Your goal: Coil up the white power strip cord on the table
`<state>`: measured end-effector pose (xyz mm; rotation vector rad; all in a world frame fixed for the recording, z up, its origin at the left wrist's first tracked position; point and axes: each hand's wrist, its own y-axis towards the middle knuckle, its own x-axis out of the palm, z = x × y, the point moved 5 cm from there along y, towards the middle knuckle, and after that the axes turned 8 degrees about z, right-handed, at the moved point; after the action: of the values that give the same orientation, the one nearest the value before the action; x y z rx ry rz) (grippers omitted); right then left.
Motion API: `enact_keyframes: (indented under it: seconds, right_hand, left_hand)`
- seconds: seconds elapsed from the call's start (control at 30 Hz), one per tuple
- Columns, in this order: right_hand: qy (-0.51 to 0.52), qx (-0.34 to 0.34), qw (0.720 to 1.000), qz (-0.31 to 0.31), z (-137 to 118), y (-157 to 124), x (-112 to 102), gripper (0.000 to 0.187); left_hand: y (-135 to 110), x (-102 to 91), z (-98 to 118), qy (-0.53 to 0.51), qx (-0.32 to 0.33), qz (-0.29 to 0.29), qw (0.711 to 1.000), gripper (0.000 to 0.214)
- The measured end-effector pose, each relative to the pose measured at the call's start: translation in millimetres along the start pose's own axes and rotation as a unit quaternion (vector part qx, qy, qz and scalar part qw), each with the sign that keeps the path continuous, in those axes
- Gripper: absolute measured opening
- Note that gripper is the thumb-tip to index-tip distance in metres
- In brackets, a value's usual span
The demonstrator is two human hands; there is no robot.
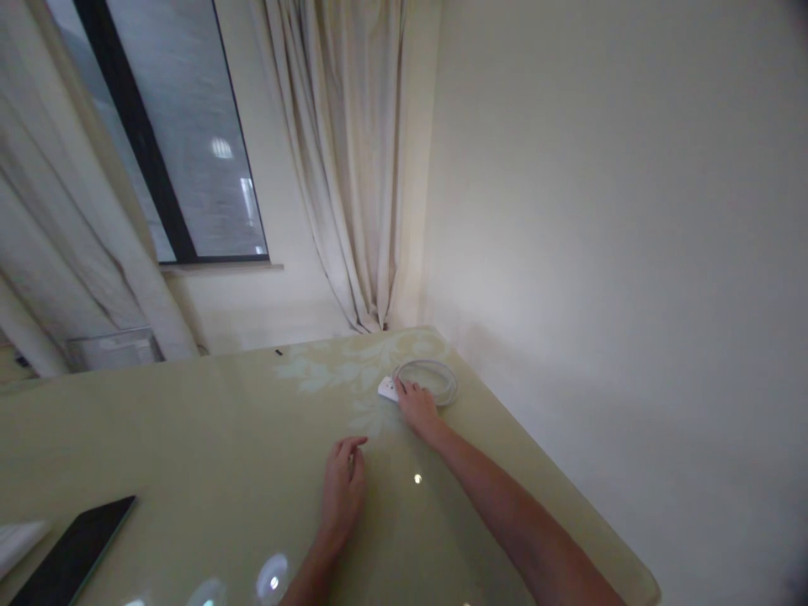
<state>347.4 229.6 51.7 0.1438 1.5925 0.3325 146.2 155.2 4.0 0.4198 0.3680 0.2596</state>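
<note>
A white power strip [387,389] lies near the far right corner of the table, its pale cord [445,379] looped in a coil beside it. My right hand [417,404] reaches out over the strip, with its fingers closed around the near end and hiding part of it. Closer to me, my left hand [344,480] is held over the tabletop with nothing in it. Its fingers are loosely bent and apart, the index finger pointing right.
The glossy green table [208,446] meets a white wall [599,252] along its right side. A dark flat tablet-like object [76,547] and a white object [18,539] lie at the left. A small dark piece [279,353] rests by the far edge, before the curtains [353,168].
</note>
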Motion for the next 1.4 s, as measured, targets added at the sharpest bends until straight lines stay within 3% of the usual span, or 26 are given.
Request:
enact_keyframes:
  seconds: [0.13, 0.37, 0.5, 0.57, 0.63, 0.73, 0.83, 1.03, 1.4]
  right_hand:
    - [0.01, 0.016, 1.0, -0.003, 22, 25, 5, 0.06]
    - [0.019, 0.066, 0.997, 0.022, 22, 19, 1, 0.08]
    - [0.046, 0.094, 0.992, 0.072, 22, 14, -11, 0.076]
    - [0.1, 0.075, 0.986, 0.108, 9, 3, -17, 0.067]
    - [0.192, 0.013, 0.974, 0.12, -18, -17, -18, 0.058]
    - [0.36, -0.125, 0.921, 0.085, -72, -60, -15, 0.053]
    - [0.452, -0.133, 0.879, 0.073, -98, -92, -14, 0.051]
    - [0.487, -0.067, 0.87, 0.024, -90, -90, -10, 0.048]
    - [0.512, -0.078, 0.855, 0.027, -90, -78, -4, 0.048]
  left_hand:
    - [1, 3.7, -2, -0.008, -0.006, -0.01, 1.0, 0.032]
    - [1, 6.6, -6, -0.02, -0.015, -0.013, 1.0, 0.033]
    - [1, 6.4, -4, -0.023, -0.021, -0.012, 0.999, 0.033]
    - [2, 6.7, -2, -0.025, -0.023, -0.013, 0.999, 0.033]
    - [2, 7.1, 0, -0.032, -0.024, -0.02, 0.999, 0.032]
    - [0, 7.4, 1, -0.061, -0.034, -0.041, 0.997, 0.029]
    - [-3, 6.1, 3, -0.079, -0.052, -0.066, 0.993, 0.027]
    - [-4, 6.5, 11, -0.049, -0.066, -0.122, 0.989, 0.03]
    - [7, 6.5, 7, -0.034, -0.044, -0.126, 0.99, 0.036]
